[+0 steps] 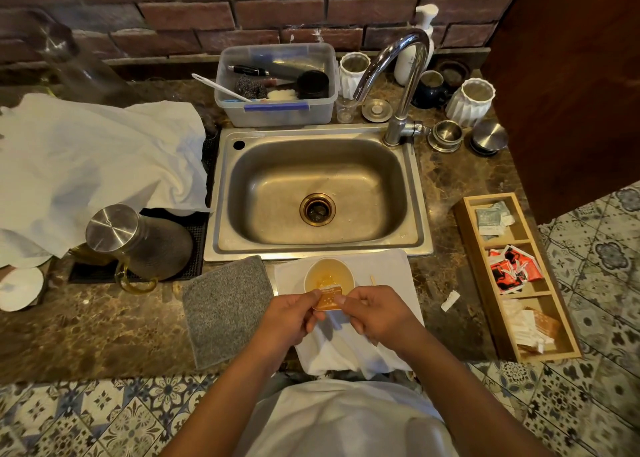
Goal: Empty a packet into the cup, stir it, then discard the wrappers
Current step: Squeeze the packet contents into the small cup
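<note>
Just below the frame's centre, an orange packet point(329, 300) is pinched between the left hand point(294, 314) and right hand point(375, 312) over the near rim of the cup point(329, 273) of amber liquid, so emptying seems underway, with stirring and discarding wrappers left.

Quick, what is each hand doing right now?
Left hand: closed, fingers pinching the left edge of the orange packet above the cup.
Right hand: closed, fingers pinching the packet's right edge.
</note>
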{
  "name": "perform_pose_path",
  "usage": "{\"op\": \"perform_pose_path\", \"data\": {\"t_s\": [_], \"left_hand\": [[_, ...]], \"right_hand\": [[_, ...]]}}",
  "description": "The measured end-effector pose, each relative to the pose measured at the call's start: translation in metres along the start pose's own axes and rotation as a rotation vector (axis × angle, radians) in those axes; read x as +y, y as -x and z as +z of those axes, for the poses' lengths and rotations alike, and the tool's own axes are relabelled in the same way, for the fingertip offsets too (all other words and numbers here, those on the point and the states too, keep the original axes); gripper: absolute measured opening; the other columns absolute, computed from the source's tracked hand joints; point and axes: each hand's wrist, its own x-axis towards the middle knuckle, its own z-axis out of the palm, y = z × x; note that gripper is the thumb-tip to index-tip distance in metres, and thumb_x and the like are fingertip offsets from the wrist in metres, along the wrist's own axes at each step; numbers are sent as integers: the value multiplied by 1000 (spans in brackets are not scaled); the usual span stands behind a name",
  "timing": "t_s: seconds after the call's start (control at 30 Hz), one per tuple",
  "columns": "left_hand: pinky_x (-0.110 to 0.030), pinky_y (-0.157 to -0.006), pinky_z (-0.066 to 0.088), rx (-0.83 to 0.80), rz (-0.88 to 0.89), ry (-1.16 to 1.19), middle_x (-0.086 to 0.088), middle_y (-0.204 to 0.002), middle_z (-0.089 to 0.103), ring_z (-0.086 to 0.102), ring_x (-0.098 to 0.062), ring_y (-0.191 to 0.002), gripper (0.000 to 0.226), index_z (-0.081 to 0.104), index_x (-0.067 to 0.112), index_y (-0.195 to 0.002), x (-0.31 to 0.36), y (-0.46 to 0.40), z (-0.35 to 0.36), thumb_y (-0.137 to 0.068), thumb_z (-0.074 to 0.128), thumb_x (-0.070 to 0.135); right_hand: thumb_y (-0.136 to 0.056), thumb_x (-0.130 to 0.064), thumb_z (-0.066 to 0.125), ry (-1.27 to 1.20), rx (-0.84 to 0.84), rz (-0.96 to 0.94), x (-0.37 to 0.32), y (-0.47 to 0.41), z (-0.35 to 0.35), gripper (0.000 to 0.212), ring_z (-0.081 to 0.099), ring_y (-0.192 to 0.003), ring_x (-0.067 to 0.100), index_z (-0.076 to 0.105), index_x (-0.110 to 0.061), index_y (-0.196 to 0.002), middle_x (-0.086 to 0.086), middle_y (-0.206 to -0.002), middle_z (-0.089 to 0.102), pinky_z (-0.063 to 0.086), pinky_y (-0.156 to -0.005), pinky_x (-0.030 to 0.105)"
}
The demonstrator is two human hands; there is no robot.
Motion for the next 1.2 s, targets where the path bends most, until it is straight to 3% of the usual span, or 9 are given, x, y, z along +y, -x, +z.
{"op": "perform_pose_path", "data": {"t_s": [0.27, 0.53, 0.77, 0.93, 1.07, 1.2], "left_hand": [[-22, -39, 20, -28, 4, 27, -7, -51, 45, 27, -13, -42, 42, 68, 8, -65, 1, 3, 0, -101, 60, 28], [-19, -38, 22, -31, 68, -1, -8, -54, 44, 27, -8, -37, 40, 68, 13, -59, -2, 2, 4, -98, 67, 21], [-19, -38, 23, -18, 56, -41, -9, -51, 46, 29, -9, -36, 42, 70, 12, -56, -4, 2, 5, -98, 66, 16], [-20, -40, 22, -50, 14, -4, -5, -48, 50, 30, -10, -37, 42, 71, 13, -58, -3, 4, 4, -99, 64, 18], [-19, -35, 23, -38, -11, -18, -2, -46, 49, 32, -10, -36, 50, 66, 15, -54, -1, 5, 5, -102, 59, 22], [-20, -37, 23, -45, 3, -66, 3, -41, 47, 30, -9, -35, 49, 60, 13, -54, 0, 8, 5, -103, 58, 18]], "right_hand": [[-97, -32, 68, -130, 10, 132, -5, 0, -2, 39, 40, -39, 15, 68, -18, -60, 6, -50, 52, 35, -39, 25], [-95, -32, 71, -361, -67, 298, -3, 0, -8, 49, 29, -40, 11, 67, -21, -48, -1, -47, 42, 23, -40, 22], [-96, -32, 70, -410, -58, 277, -2, -1, -5, 44, 31, -41, 13, 64, -22, -53, 2, -48, 44, 25, -39, 23], [-100, -28, 64, -297, -38, 229, -4, 1, -3, 38, 40, -41, 13, 64, -15, -65, 3, -50, 53, 33, -40, 23], [-101, -17, 60, -310, -58, 233, -2, 2, -3, 32, 40, -39, 12, 64, -10, -70, 4, -49, 52, 32, -38, 23], [-100, -17, 58, -295, -44, 224, -2, 2, -1, 29, 41, -40, 14, 66, -9, -74, 6, -51, 55, 33, -39, 24]]}}
